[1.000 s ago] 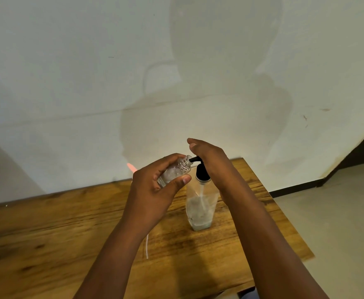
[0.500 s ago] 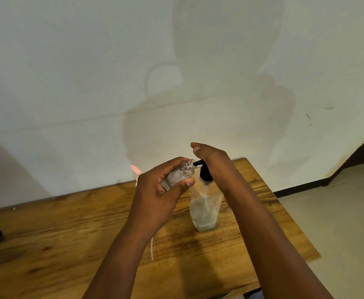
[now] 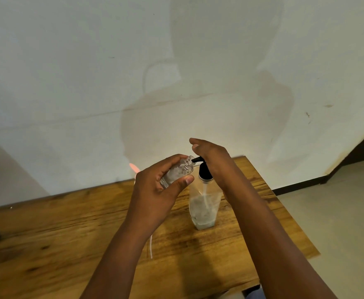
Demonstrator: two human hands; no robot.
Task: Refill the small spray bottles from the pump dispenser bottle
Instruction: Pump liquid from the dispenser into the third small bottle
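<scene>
While we tilt the small spray bottle (image 3: 176, 172) toward 2 o'clock, its open threaded neck sits right at the black spout of the pump dispenser bottle (image 3: 204, 203). Our left hand (image 3: 157, 190) is wrapped around the small bottle's body, thumb pressed on the near side, fingers over the far side. Our right hand (image 3: 214, 161) lies flat on the pump head, fingers loosely extended toward 10 o'clock, gripping nothing, pressing down by the look of it. Dispenser stands upright on the bench (image 3: 47, 229), near its 2 o'clock corner, liquid low in it.

Handling call: small bottle is clear, looks rigid and light; can't tell glass or plastic. Likely slick if liquid dribbles down it, so hold mid-body, not the neck, and keep the mouth under the spout. Dispenser is light and near empty, so it could tip under an off-centre press; push straight down. A thin white tube (image 3: 150, 247) lies on the bench at 6 o'clock from the left hand, probably the sprayer's dip tube. Something pink (image 3: 134, 168) behind the hand, unclear.
</scene>
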